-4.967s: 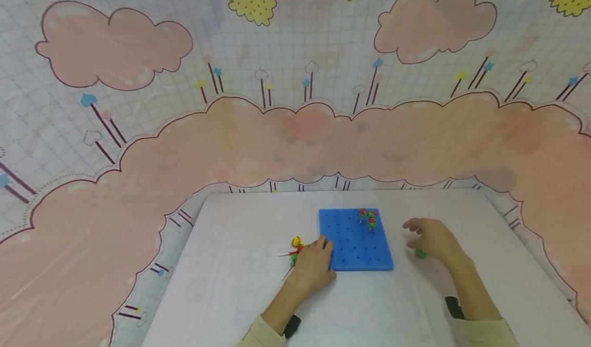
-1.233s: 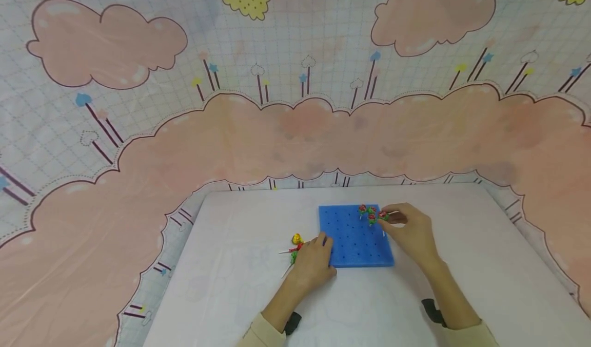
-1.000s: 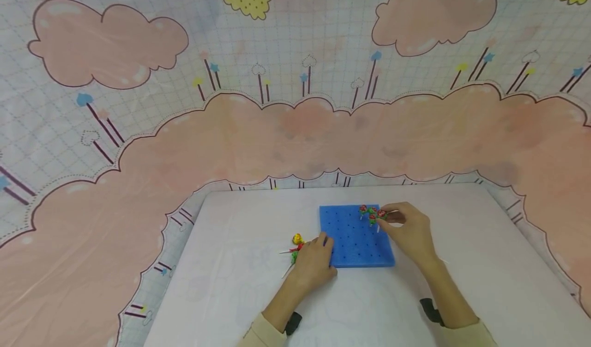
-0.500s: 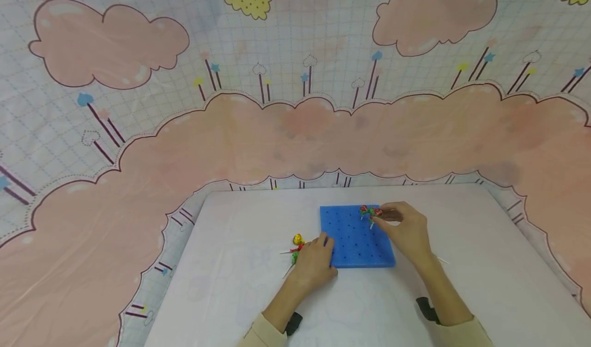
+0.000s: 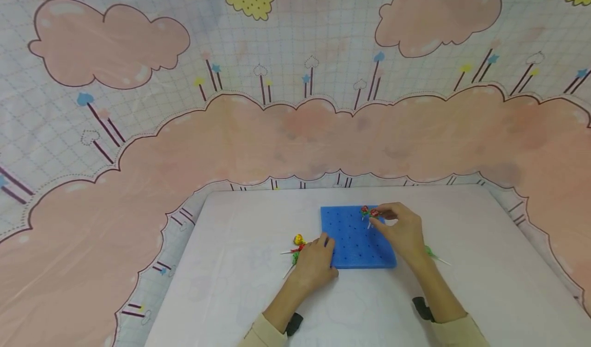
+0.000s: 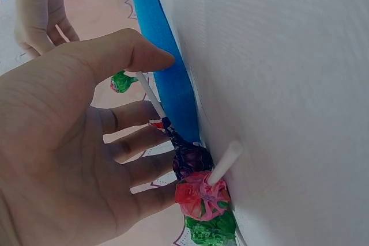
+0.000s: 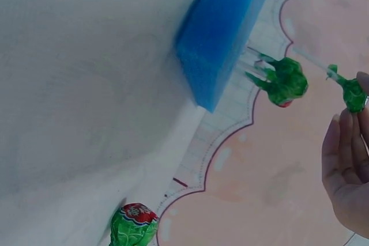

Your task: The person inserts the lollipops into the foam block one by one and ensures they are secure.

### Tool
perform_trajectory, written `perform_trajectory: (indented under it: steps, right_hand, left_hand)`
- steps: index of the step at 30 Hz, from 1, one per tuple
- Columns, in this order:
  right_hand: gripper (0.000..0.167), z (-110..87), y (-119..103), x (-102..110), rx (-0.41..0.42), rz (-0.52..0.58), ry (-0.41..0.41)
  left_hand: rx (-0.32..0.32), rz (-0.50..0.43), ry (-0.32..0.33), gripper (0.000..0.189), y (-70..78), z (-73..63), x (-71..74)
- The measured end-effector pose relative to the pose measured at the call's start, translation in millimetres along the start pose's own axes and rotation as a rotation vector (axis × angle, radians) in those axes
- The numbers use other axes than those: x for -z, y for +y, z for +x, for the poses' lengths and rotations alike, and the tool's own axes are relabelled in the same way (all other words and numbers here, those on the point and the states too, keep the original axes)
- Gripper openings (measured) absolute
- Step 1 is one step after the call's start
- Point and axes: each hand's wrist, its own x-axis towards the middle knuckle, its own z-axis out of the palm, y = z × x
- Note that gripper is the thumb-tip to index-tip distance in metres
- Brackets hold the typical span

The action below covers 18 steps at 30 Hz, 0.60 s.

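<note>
Right hand pinches a green-and-red lollipop; left hand, fingers loosely extended, rests at the edge of the blue board. Lollipop has shifted leftward, nearer the standing lollipops, its stick apparently not yet in a hole. White tabletop beneath; cloud-printed cloth behind.

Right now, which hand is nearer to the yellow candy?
Left: the left hand is close beside the yellow candy; the right hand is farther, at the right side of the blue board.
</note>
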Motion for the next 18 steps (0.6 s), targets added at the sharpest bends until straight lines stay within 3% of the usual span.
perform_trajectory:
  steps: [18]
  right_hand:
    - [0.028,2.6,7,-12,-0.045,-0.029,-0.013]
  left_hand:
    - [0.002,-0.001,-0.002,0.063,0.6,0.8,0.3]
